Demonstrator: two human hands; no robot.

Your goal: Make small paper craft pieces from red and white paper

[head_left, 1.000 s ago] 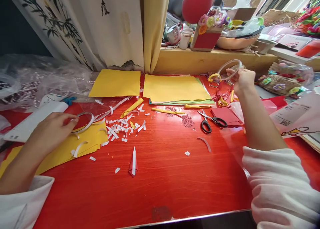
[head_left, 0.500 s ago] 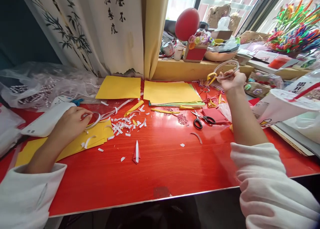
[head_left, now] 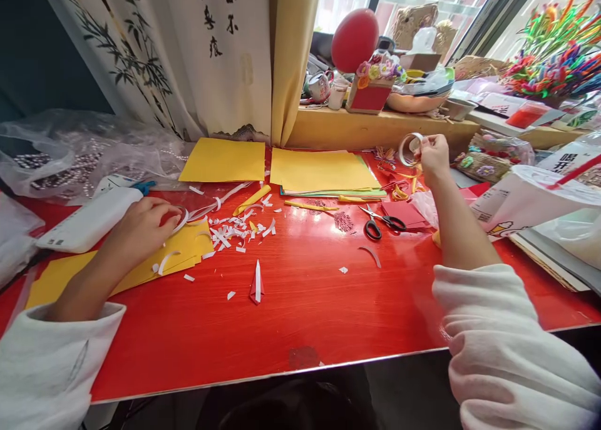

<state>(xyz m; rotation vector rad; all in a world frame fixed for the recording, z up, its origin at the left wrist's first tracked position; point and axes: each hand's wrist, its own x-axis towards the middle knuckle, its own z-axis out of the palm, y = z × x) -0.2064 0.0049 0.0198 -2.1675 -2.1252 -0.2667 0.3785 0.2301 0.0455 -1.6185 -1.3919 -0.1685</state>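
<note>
In my right hand [head_left: 434, 158], a roll of tape [head_left: 406, 149] is pinched at its right edge, raised above the back right of the table. My left hand [head_left: 145, 226] rests over the yellow paper sheets [head_left: 181, 258] on the left, its fingers curled at the edge of a thin white ring [head_left: 182, 218]. The fingers partly hide that ring, and what it is made of is unclear. A small folded red paper piece with a white strip [head_left: 256, 283] lies on the table between my hands. Black-handled scissors [head_left: 382, 222] lie open nearer my right hand.
White paper scraps [head_left: 235, 230] cover the centre left of the red table [head_left: 305, 311]. Stacked yellow sheets [head_left: 323, 170] lie behind. A white box-like device [head_left: 89, 220] is beside my left hand; a paper cup with a red straw [head_left: 521, 198] leans right of my right forearm.
My right hand has shifted slightly left and down, turning the tape roll so its round opening faces me more. My left hand has moved slightly right, staying at the white ring.
</note>
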